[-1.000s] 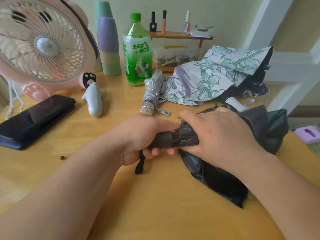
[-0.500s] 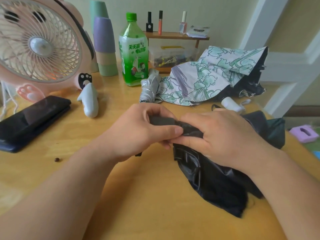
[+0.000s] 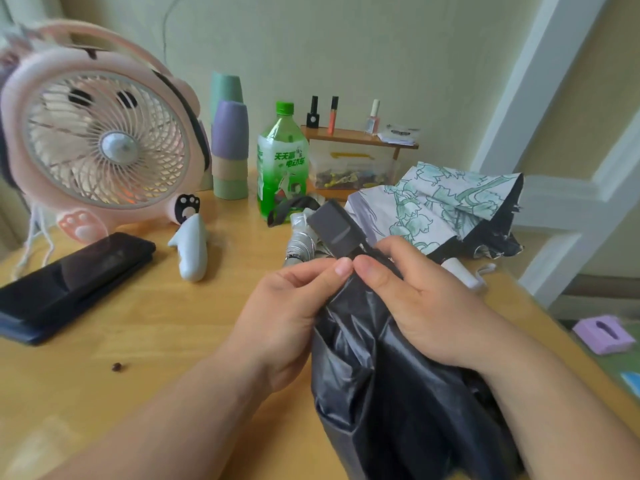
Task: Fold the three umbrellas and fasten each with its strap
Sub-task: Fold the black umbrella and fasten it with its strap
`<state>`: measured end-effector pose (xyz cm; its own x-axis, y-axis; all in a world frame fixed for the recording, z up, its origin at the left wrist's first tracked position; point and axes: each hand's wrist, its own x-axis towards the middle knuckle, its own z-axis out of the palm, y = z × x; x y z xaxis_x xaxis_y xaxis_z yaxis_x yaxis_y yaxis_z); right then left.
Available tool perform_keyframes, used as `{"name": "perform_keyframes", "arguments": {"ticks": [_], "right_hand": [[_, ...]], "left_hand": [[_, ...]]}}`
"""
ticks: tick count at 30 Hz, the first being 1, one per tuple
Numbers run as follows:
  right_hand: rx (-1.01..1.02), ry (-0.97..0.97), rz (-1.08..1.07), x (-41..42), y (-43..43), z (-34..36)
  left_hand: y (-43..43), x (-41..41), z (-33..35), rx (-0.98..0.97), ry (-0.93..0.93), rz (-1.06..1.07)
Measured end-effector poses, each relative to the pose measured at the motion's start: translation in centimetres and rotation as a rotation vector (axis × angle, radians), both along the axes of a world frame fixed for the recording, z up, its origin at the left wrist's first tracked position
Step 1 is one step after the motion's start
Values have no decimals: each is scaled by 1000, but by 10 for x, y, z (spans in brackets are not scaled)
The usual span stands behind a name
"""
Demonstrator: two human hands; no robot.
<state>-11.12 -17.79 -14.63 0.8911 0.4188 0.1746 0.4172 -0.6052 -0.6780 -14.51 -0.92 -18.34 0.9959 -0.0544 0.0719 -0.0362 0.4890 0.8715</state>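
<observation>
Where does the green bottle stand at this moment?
In the head view, the green bottle stands at the back of the table, between the stacked cups on its left and the clear box on its right.

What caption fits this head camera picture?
Left hand and right hand hold a black fabric umbrella at a wooden table.

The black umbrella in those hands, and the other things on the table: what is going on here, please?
A person is folding the black umbrella over the table. The left hand and the right hand both pinch its cloth just below the handle, which points away from the person. The cloth hangs loose and bunched, with no strap around it. Behind, the floral umbrella lies unrolled and crumpled, and the silver umbrella lies rolled up.
</observation>
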Motion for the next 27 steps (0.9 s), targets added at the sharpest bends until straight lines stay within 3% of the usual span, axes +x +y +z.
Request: {"name": "perform_keyframes", "arguments": {"ticks": [3, 7, 13, 17, 22, 27], "right_hand": [[-10, -55, 7, -3, -3, -4], [-70, -285, 8, -10, 2, -8], [26, -398, 73, -11, 9, -3], [173, -277, 149, -7, 25, 2], [200, -144, 210, -1, 37, 14], [347, 84, 251, -1, 44, 8]], "left_hand": [[-4, 0, 0, 106, -48, 151], [-9, -4, -1, 233, -125, 273], [-10, -8, 3, 237, -186, 327], [2, -7, 18, -11, -75, 233], [16, 1, 21, -200, -91, 143], [42, 15, 15, -11, -383, 124]]}}
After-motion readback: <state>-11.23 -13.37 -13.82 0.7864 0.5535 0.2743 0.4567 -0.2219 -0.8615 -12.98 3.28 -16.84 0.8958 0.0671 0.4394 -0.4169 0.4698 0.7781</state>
